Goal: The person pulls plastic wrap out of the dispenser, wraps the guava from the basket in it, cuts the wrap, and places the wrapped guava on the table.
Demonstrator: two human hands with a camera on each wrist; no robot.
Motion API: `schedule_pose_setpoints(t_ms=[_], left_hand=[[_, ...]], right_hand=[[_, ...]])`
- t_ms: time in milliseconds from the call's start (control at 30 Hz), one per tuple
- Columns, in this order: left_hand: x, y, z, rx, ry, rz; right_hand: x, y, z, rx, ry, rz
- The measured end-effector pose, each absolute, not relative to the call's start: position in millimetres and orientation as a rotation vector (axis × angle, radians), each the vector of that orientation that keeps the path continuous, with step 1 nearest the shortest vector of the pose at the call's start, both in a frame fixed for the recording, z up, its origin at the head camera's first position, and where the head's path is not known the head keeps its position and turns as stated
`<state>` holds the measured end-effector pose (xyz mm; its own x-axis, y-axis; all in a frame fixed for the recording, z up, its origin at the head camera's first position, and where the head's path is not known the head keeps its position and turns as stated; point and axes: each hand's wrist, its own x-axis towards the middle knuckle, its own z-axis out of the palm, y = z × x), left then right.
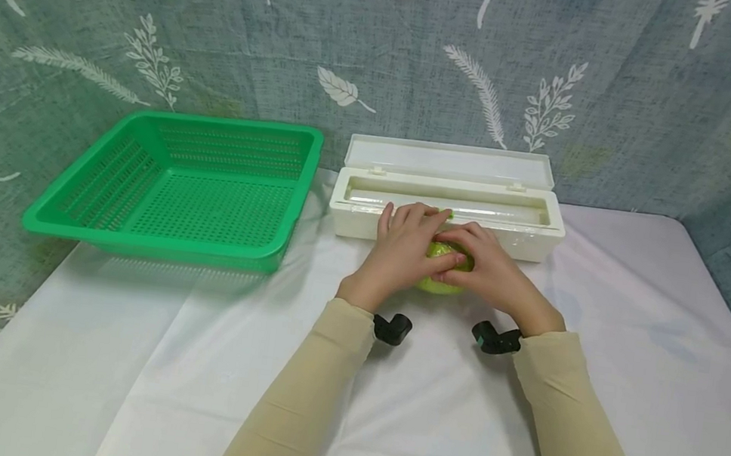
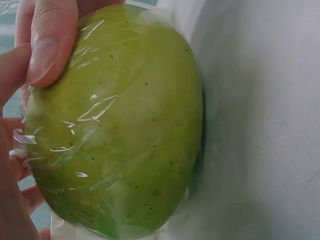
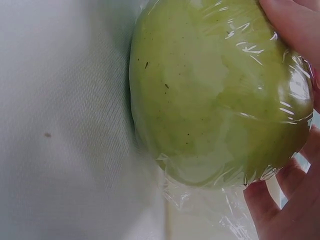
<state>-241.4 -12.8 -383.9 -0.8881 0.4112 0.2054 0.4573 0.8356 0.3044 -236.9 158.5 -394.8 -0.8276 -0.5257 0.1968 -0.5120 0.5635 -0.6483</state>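
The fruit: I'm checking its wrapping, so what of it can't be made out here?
Head: most of the fruit, behind the left hand and right hand.
Left wrist: its upper left edge, behind fingers.
Right wrist: its top, cut off by the frame.
All views: its underside, facing the cloth.

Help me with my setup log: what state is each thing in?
Rounded yellow-green fruit: covered in clear shiny plastic film.
Film: partly loose at its edge.
Bare left hand: holds the fruit.
Bare right hand: holds it too.
Rectangular white plastic box: lid open.
Green perforated plastic basket: upright.
White fabric tablecloth: spread, creased.
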Motion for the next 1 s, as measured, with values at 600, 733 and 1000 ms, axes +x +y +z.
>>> schedule_pose_setpoints(t_ms=[600, 733, 1000], left_hand=[[-241.5, -14.6, -383.1, -0.731, -2.878, -0.476], [-241.2, -15.0, -383.0, -0.732, -2.875, -0.472], [-240.7, -15.0, -381.9, -0.743, -2.896, -0.464]], right_hand=[[-236.5, 157.4, -393.1, -0.933, 2.755, -1.148], [-236.2, 157.1, -392.5, -0.932, 2.759, -1.145], [-236.4, 157.2, -393.8, -0.923, 2.765, -1.147]])
